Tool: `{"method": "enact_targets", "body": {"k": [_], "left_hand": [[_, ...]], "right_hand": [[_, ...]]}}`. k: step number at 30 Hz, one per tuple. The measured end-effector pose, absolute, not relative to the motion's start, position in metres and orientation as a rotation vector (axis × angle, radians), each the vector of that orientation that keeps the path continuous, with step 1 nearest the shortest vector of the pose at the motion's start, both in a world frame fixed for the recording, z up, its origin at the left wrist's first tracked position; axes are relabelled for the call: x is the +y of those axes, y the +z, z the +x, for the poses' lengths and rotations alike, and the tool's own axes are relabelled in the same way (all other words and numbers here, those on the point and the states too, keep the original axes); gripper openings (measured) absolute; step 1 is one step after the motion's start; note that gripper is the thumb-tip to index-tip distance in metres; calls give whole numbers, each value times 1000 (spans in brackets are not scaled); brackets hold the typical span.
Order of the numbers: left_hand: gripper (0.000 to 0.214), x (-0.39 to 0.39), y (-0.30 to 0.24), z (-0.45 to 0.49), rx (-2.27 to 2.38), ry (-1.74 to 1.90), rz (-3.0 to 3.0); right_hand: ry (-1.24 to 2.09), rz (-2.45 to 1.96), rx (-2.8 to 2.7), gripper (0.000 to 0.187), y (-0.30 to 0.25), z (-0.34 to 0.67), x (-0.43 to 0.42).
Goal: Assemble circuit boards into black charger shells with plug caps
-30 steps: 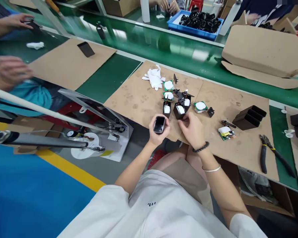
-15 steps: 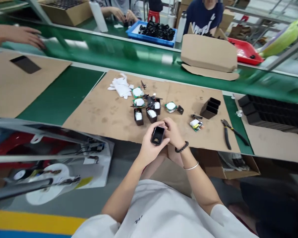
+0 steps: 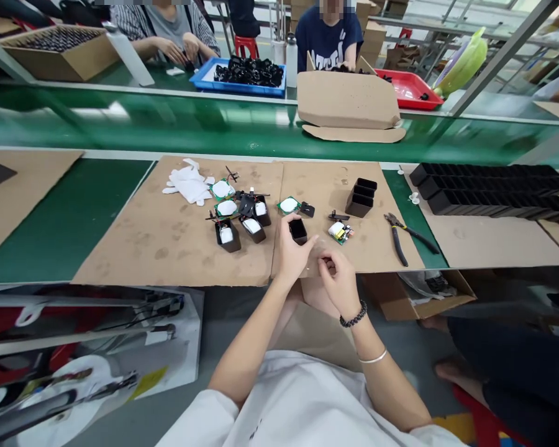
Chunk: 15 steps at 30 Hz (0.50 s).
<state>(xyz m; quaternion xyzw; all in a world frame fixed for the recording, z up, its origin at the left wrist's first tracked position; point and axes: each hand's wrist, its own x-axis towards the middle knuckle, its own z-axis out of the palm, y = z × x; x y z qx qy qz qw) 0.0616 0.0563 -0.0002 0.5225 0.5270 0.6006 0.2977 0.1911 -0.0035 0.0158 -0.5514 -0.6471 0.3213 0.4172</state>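
My left hand (image 3: 292, 253) holds a small black open-topped plastic housing (image 3: 298, 230) over the front of a brown cardboard sheet (image 3: 177, 239). My right hand (image 3: 338, 280) is curled just to its right, near the table's front edge, fingers pinched on something I cannot make out. In front of my hands lies a cluster of black housings with white parts inside (image 3: 240, 223) and small green circuit boards with white discs (image 3: 289, 205). Another small board with a yellow part (image 3: 339, 231) lies right of the held housing.
White gloves (image 3: 189, 183) lie at the sheet's back left. A black double housing (image 3: 361, 197) and pliers (image 3: 403, 233) sit to the right, beside rows of black trays (image 3: 489, 186). Beyond the green conveyor (image 3: 168, 121), two people work by a blue bin (image 3: 242, 77) and a cardboard box (image 3: 347, 99).
The view swung right and up. My left hand carried the black housing forward over the cardboard; my right hand drew back from it toward the table edge.
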Motion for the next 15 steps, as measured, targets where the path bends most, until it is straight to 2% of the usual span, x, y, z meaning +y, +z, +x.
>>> {"method": "enact_targets", "body": {"k": [5,8,10,12,15], "left_hand": [[53,32,14,62,1410,1799,1587],[43,8,23,44,1463,1975,1752],[39,-4,26,23,1661,2037,1758],[40,-8,25,0,1883,2009,1699],[49,-9,24,-26,2070,1926,1656]], "right_hand": [[849,-1371,-1564,14,18,201,-4],[812,-1425,-1497,17,17,214,-1],[765,-1476,-1462,21,16,224,4],[694,-1537,-1435,33,15,232,12],[583,-1617,-1430,61,16,237,30]]}}
